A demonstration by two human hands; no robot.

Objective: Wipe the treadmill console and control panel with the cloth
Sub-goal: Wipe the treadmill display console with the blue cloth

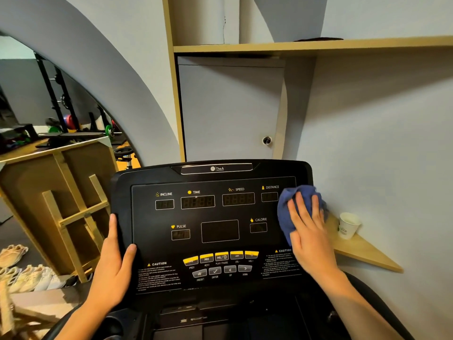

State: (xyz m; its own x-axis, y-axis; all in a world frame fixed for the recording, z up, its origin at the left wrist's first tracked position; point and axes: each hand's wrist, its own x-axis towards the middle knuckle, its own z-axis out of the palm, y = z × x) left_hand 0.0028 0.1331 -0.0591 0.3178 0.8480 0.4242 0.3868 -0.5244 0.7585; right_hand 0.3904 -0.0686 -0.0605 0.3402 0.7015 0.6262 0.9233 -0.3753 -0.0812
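- The grey wall (pixel 380 133) fills the background, with a wooden shelf (pixel 318 45) across the top and a grey cabinet door (pixel 230 106) with a small round lock below it.
- The black treadmill console (pixel 210 229) stands tilted in the lower middle, its dark display windows labelled INCLINE, TIME, SPEED, DISTANCE, PULSE and CALORIE.
- A wooden frame structure (pixel 61 204) stands to the left of the console; behind it a mirror (pixel 49 99) shows gym racks and weights.
- The control panel (pixel 220 265) sits at the console's lower edge: a row of yellow buttons above a row of grey ones, with CAUTION text on either side.
- The right hand (pixel 310 231) lies flat, fingers straight and spread, pressing the cloth against the console's right edge.
- The left hand (pixel 115 263) grips the console's left edge, thumb on the front face and fingers curled behind the rim.
- The blue cloth (pixel 290 207) is bunched under the right hand, just beside the DISTANCE window and above the right CAUTION text.
- Pale shoes (pixel 27 276) lie on the floor at the lower left.
- A white paper cup (pixel 348 225) stands on a small triangular corner shelf (pixel 362 251) to the right of the console.
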